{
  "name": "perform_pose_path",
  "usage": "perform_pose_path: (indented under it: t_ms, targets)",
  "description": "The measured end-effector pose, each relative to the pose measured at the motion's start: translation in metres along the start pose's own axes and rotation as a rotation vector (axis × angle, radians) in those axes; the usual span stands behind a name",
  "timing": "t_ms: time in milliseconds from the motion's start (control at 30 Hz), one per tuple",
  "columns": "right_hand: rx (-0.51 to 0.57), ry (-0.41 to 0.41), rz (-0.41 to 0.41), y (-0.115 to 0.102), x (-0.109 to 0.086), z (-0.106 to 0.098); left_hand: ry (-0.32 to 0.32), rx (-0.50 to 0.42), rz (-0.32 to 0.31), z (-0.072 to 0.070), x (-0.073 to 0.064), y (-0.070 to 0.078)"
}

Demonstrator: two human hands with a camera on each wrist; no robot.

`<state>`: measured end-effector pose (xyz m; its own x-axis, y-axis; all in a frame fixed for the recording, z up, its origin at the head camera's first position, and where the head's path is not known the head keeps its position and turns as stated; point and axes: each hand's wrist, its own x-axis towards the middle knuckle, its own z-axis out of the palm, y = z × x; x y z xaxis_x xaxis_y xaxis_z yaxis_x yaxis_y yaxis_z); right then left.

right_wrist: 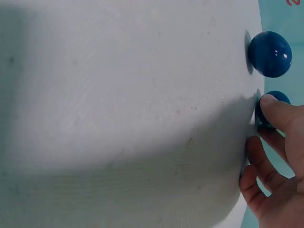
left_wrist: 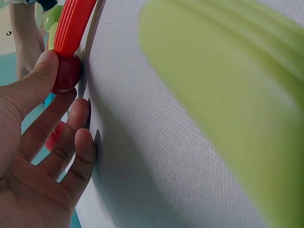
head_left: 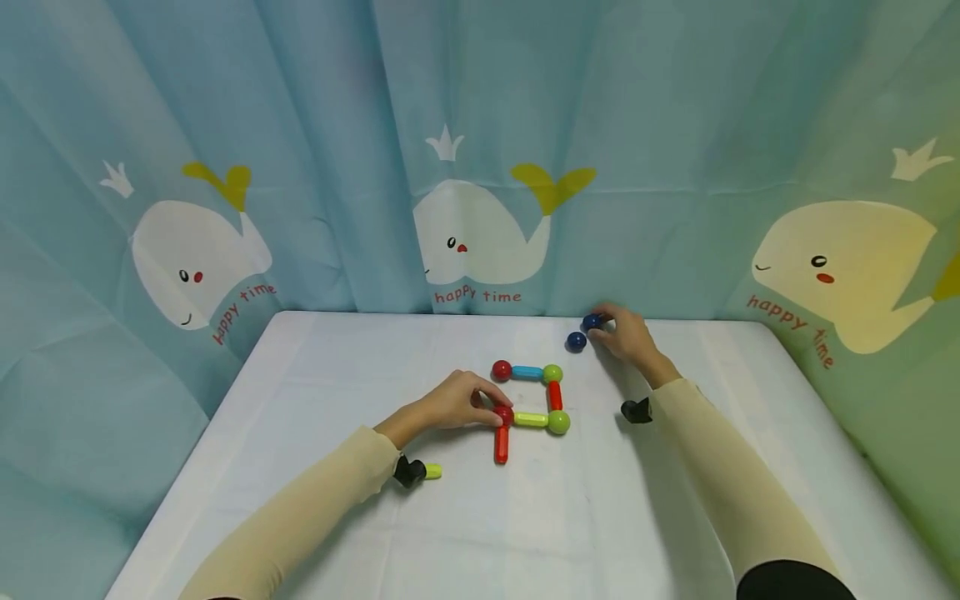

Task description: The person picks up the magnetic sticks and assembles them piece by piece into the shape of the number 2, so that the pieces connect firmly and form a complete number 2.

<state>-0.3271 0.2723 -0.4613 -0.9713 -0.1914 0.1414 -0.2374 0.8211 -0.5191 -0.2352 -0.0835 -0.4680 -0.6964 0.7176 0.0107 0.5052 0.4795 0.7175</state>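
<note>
My left hand (head_left: pixel 459 402) pinches a red ball (left_wrist: pixel 68 75) between thumb and forefinger. That ball joins a red rod (head_left: pixel 501 446) pointing toward me and a yellow-green rod (head_left: pixel 531 419) running right to a green ball (head_left: pixel 558 422). From there another red rod (head_left: pixel 555 396) leads back to a second green ball (head_left: pixel 552 373), then a blue rod (head_left: pixel 527 372) to another red ball (head_left: pixel 502 371). Near the table's back edge my right hand (head_left: pixel 626 337) pinches a dark blue ball (right_wrist: pixel 274 97). A second dark blue ball (head_left: pixel 576 342) lies just beside it.
A loose yellow-green rod (head_left: pixel 432 471) lies by the left wrist, partly behind its black camera (head_left: pixel 409 472). Another black wrist camera (head_left: pixel 637 411) sits by the right cuff. A curtain with whales (head_left: pixel 480 233) hangs behind the white table (head_left: pixel 315 367).
</note>
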Motion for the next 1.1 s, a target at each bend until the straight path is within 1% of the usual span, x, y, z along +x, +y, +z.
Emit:
perform_pose_path:
  t_ms: [267,400,567,767,1000,1100]
  targets:
    - [0.015,0.009,0.021,0.000,-0.004,-0.001,-0.004,0.014,0.003,0.001,0.000,0.002]
    - [0.037,0.012,0.006,0.002,-0.007,-0.001,-0.001,0.014,0.007,0.001,0.001,0.002]
    - [0.069,-0.007,0.000,0.000,-0.020,-0.006,-0.001,0.011,-0.007,0.000,0.000,0.003]
    - [0.085,-0.037,0.002,-0.004,-0.049,-0.017,-0.001,0.006,-0.018,0.000,0.000,0.003]
    - [0.163,-0.047,-0.047,-0.014,-0.095,-0.027,-0.010,0.002,-0.009,-0.001,0.000,0.003]
    - [0.198,-0.048,-0.046,-0.020,-0.112,-0.029,-0.010,0.003,-0.003,-0.002,0.000,0.005]
